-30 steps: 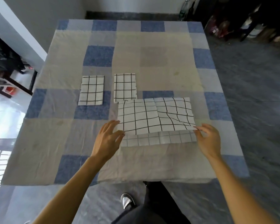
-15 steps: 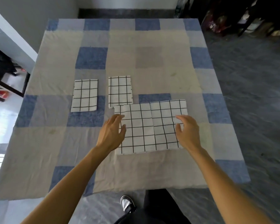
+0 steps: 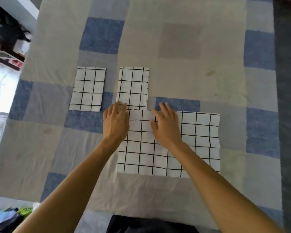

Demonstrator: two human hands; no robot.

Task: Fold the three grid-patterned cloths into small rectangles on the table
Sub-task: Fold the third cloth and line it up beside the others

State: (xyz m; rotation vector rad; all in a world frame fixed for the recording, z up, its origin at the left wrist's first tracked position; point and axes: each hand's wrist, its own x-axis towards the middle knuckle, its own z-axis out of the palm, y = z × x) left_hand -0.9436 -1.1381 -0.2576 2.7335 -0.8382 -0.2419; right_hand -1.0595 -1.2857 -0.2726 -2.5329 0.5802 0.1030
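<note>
Both hands were flat on the big half-folded grid cloth (image 3: 168, 143), which lay wide on the checked tablecloth (image 3: 183, 81) near the table's front edge. The left hand (image 3: 116, 121) sat palm down at the cloth's far left corner, fingers spread loose and holding nothing, fingertips just reaching the near edge of the middle folded cloth (image 3: 133, 87). The right hand (image 3: 166, 126) was right beside it, also palm down with fingers open, pressing on the far part of the big cloth and gripping nothing as far as I could see.

The other two were already small rectangles: the middle one was touching or slightly overlapping the big cloth's far left corner, and the left folded cloth (image 3: 88, 89) lay next to it with a gap between them, apart from both hands. The big cloth's right edge looked a bit wavy.
</note>
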